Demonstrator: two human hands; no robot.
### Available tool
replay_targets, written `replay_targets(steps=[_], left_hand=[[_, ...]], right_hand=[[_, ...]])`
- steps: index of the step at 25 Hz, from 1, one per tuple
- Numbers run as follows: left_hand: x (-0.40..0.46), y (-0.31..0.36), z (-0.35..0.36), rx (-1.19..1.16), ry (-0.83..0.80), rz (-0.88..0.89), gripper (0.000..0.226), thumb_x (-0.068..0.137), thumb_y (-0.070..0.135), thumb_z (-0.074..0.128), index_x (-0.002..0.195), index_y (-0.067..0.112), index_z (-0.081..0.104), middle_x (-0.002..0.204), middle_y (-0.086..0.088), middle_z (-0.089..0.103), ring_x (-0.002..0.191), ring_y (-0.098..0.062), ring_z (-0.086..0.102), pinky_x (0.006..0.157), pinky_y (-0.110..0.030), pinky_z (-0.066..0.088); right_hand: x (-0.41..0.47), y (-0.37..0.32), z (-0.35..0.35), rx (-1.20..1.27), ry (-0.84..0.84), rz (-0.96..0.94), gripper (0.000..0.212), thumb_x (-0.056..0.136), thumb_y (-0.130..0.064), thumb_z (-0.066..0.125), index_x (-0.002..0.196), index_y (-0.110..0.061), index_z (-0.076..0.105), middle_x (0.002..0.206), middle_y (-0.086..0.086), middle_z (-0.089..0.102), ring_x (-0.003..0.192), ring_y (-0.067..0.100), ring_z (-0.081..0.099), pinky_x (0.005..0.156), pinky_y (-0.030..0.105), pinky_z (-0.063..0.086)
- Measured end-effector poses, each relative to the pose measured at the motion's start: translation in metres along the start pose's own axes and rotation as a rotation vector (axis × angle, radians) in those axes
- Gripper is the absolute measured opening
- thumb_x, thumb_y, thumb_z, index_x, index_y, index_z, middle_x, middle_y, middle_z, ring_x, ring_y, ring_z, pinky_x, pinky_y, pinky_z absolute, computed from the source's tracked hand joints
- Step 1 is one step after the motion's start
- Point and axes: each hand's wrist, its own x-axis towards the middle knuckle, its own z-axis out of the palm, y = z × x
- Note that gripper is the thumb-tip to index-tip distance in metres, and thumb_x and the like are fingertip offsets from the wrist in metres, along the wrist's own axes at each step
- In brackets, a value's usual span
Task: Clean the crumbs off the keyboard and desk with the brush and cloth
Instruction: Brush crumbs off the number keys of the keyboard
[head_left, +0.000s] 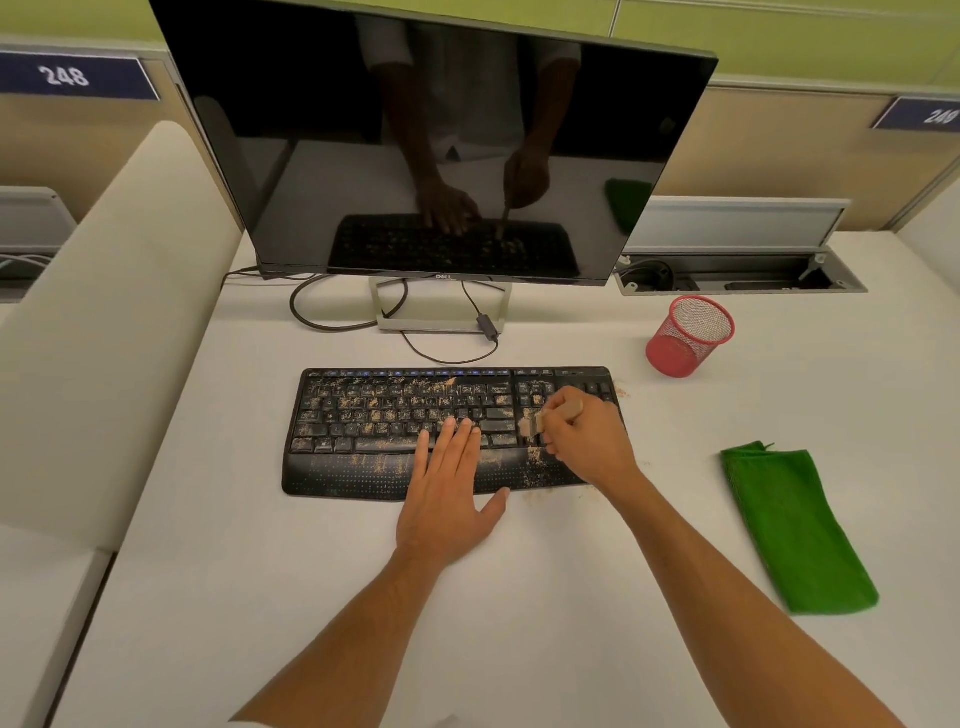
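The right hand (582, 436) hides most of the brush (558, 413) and some number keys, its bristles blur, and the left hand (447, 499) covers part of the keyboard (374, 415).

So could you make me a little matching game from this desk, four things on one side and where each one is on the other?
Things:
1. brush
2. green cloth
3. red mesh cup
4. left hand

Places:
A. lying flat on the desk, right of the keyboard
B. resting with straight fingers on the keyboard
C. held in the right hand
D. standing behind the cloth, near the cable tray

Pairs: 1-C, 2-A, 3-D, 4-B
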Motion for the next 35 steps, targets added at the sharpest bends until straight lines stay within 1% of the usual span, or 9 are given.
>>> replay_targets(steps=[4,7,11,13,17,22,30,32,35], left_hand=[[0.0,0.0,0.001,-0.002,0.011,0.005,0.082,0.095,0.064,0.031,0.156,0.011,0.02,0.164,-0.002,0.014,0.152,-0.017,-0.003,0.122,-0.047,-0.002],[0.0,-0.001,0.0,0.005,0.007,0.006,0.082,0.095,0.064,0.03,0.156,0.011,0.019,0.164,-0.002,0.013,0.152,-0.017,-0.004,0.122,-0.046,-0.003],[0.001,0.0,0.001,0.008,-0.005,0.001,0.082,0.095,0.066,0.028,0.157,0.013,0.017,0.165,-0.001,0.009,0.152,-0.016,-0.007,0.122,-0.046,-0.005],[0.001,-0.001,0.001,0.008,-0.007,-0.002,0.082,0.095,0.066,0.027,0.157,0.013,0.016,0.165,-0.001,0.009,0.152,-0.016,-0.008,0.122,-0.046,-0.005],[0.0,-0.001,0.001,0.006,-0.003,-0.002,0.082,0.095,0.066,0.028,0.157,0.013,0.016,0.165,-0.001,0.009,0.152,-0.016,-0.007,0.122,-0.047,-0.004],[0.0,-0.001,0.002,0.004,0.007,-0.002,0.082,0.095,0.065,0.03,0.156,0.012,0.019,0.165,-0.002,0.012,0.152,-0.017,-0.004,0.122,-0.047,-0.002],[0.0,-0.001,0.003,0.006,-0.008,-0.005,0.083,0.094,0.065,0.03,0.157,0.012,0.018,0.165,-0.002,0.01,0.152,-0.017,-0.006,0.122,-0.047,-0.002],[0.0,0.0,0.002,0.003,0.0,-0.004,0.082,0.094,0.064,0.031,0.156,0.012,0.019,0.165,-0.002,0.012,0.152,-0.017,-0.005,0.122,-0.047,-0.002],[0.0,0.0,0.001,0.01,-0.008,-0.004,0.082,0.095,0.065,0.03,0.156,0.012,0.018,0.165,-0.002,0.011,0.152,-0.017,-0.006,0.122,-0.047,-0.003]], right_hand=[[0.001,-0.002,-0.005,0.017,-0.072,0.046,0.023,0.089,-0.011,0.048,0.077,-0.011,0.067,0.062,0.003,0.071,0.057,0.023,0.07,0.06,0.046,0.062],[0.008,-0.004,-0.014,0.11,-0.007,0.046,0.023,0.092,-0.011,0.05,0.079,-0.01,0.068,0.063,0.006,0.071,0.056,0.024,0.068,0.059,0.045,0.062],[0.023,0.005,-0.025,-0.134,0.187,0.014,0.02,0.096,-0.027,0.052,0.088,-0.017,0.068,0.079,0.005,0.071,0.072,0.024,0.065,0.065,0.032,0.051],[0.027,0.01,-0.026,-0.219,0.204,0.026,0.021,0.097,-0.03,0.053,0.094,-0.016,0.068,0.086,0.008,0.071,0.076,0.026,0.063,0.067,0.031,0.047],[0.028,0.008,-0.012,-0.26,0.158,-0.034,0.02,0.097,-0.028,0.055,0.093,-0.013,0.068,0.085,0.01,0.07,0.078,0.03,0.062,0.066,0.031,0.044],[0.026,0.003,-0.003,-0.216,0.108,-0.081,0.023,0.099,-0.029,0.056,0.087,-0.012,0.067,0.078,0.002,0.066,0.072,0.022,0.058,0.059,0.027,0.034],[0.022,0.001,0.001,-0.169,0.052,-0.177,0.022,0.099,-0.027,0.06,0.092,-0.01,0.072,0.081,0.0,0.069,0.077,0.019,0.061,0.066,0.027,0.041],[0.021,0.005,-0.003,-0.146,-0.001,-0.189,0.019,0.098,-0.026,0.062,0.093,-0.012,0.074,0.082,-0.006,0.069,0.079,0.015,0.062,0.067,0.024,0.043],[0.027,0.01,-0.013,-0.124,-0.111,-0.19,0.018,0.096,-0.028,0.065,0.08,-0.023,0.069,0.079,-0.01,0.069,0.072,0.009,0.063,0.069,0.026,0.048]])
